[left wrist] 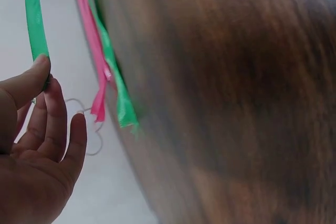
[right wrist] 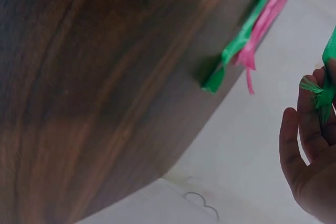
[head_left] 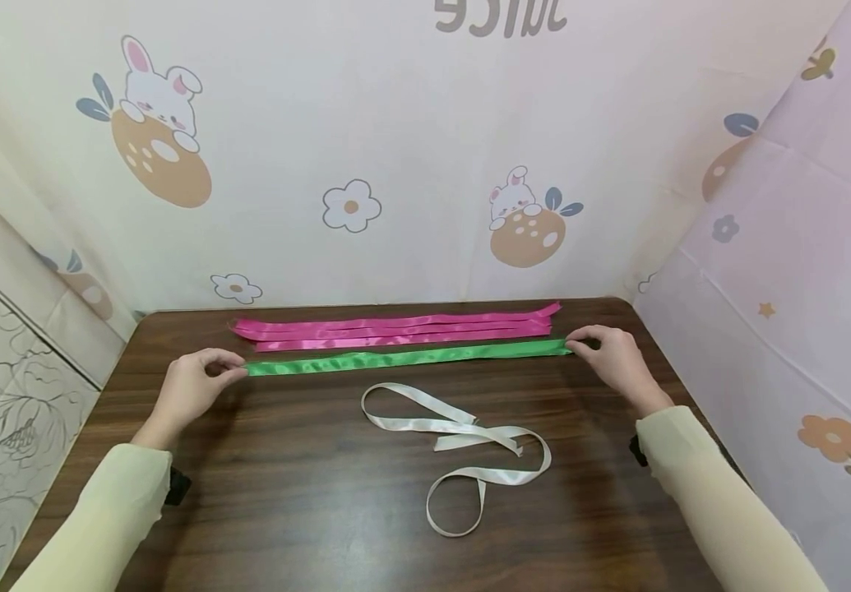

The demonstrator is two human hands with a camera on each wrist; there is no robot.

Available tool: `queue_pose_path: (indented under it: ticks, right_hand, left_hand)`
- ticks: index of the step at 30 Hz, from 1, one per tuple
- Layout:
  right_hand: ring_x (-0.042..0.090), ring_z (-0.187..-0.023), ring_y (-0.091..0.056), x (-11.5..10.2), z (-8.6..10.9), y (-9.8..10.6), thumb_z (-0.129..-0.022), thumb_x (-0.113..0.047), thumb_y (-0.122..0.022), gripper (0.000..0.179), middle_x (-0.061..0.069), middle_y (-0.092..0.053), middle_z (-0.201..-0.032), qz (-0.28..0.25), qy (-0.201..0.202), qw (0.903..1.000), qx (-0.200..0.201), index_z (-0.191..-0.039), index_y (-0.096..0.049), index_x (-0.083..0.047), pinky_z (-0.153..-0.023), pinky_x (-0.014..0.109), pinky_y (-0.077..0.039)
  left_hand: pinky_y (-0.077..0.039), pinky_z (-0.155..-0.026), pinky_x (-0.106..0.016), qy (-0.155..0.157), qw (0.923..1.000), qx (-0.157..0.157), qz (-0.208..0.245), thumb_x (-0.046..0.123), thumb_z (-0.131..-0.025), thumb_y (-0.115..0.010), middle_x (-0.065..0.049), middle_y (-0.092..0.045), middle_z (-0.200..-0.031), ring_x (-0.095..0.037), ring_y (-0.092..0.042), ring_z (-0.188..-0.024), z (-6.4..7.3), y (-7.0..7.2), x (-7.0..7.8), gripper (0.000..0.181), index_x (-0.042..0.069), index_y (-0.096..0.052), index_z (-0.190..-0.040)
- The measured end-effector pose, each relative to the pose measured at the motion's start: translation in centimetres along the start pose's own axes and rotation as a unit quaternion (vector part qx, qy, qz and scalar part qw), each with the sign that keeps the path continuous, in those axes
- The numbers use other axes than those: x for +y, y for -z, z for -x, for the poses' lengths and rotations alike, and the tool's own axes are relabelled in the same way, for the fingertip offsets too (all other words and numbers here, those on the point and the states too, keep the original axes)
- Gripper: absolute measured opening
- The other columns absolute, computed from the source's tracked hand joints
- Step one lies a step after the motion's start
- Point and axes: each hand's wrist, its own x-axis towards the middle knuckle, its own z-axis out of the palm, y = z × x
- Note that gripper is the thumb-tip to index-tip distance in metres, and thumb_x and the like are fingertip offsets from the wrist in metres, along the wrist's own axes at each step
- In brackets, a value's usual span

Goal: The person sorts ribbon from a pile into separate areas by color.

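A shiny green ribbon (head_left: 410, 358) is stretched nearly straight across the far part of the table. My left hand (head_left: 191, 390) pinches its left end between thumb and fingertips; my right hand (head_left: 620, 362) pinches the other, where frayed green threads show in the right wrist view. A second green ribbon (left wrist: 122, 98) lies along the table's edge beside pink ribbon ends in the left wrist view; the held one overlaps it in the head view. Just beyond, several pink ribbons (head_left: 395, 329) lie side by side, roughly parallel to the green.
A loosely looped white ribbon (head_left: 510, 476) lies nearer me on the dark wooden table (head_left: 284, 485). Behind the table's far edge hangs a pale cloth (head_left: 410, 263) printed with rabbits and flowers. More printed cloth (head_left: 788, 329) stands along the right side.
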Motion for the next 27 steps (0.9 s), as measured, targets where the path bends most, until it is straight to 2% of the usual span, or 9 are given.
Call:
queue_pose_path:
  ticks: [5,10,18,27]
  right_hand:
    - [0.022,-0.074,-0.053,0.5,-0.4,-1.1,-0.100,-0.025,-0.070,0.020,0.020,-0.075,-0.110,-0.010,-0.031,0.9993,-0.020,-0.109,-0.076,-0.009,-0.063,0.033,-0.044]
    - [0.019,-0.067,-0.049,0.7,-0.6,-2.2,-0.099,-0.026,-0.071,0.020,0.019,-0.076,-0.101,-0.006,-0.051,0.9981,-0.034,-0.109,-0.076,-0.010,-0.057,0.031,-0.040]
    - [0.024,-0.078,-0.058,0.7,-1.2,-3.5,-0.098,-0.023,-0.072,0.019,0.021,-0.075,-0.110,0.030,-0.054,0.9973,-0.040,-0.106,-0.075,-0.007,-0.064,0.036,-0.046]
    - [0.035,-0.094,-0.069,0.5,-1.6,-4.6,-0.097,-0.022,-0.071,0.017,0.022,-0.075,-0.113,0.059,-0.059,0.9952,-0.051,-0.105,-0.076,-0.007,-0.078,0.056,-0.055]
  left_hand:
    - [-0.047,-0.061,-0.022,0.008,0.9999,-0.011,-0.007,0.014,-0.088,-0.082,-0.013,-0.079,-0.092,-0.009,-0.061,-0.073,-0.1,-0.8,-0.4,0.011,0.007,-0.078,-0.096]
    - [-0.047,-0.062,-0.023,0.017,0.9996,-0.022,-0.009,0.013,-0.089,-0.081,-0.015,-0.078,-0.094,-0.019,-0.066,-0.078,-0.4,-1.3,-0.5,0.011,0.005,-0.077,-0.096]
    - [-0.049,-0.066,-0.024,0.017,0.9995,-0.021,-0.014,0.010,-0.085,-0.084,-0.012,-0.076,-0.086,-0.021,-0.067,-0.077,-0.8,-2.1,-0.9,0.011,0.005,-0.077,-0.092]
    - [-0.051,-0.069,-0.028,0.032,0.9987,-0.031,-0.024,0.010,-0.087,-0.083,-0.014,-0.075,-0.086,-0.020,-0.065,-0.077,-1.0,-2.8,-1.2,0.011,0.003,-0.075,-0.092]
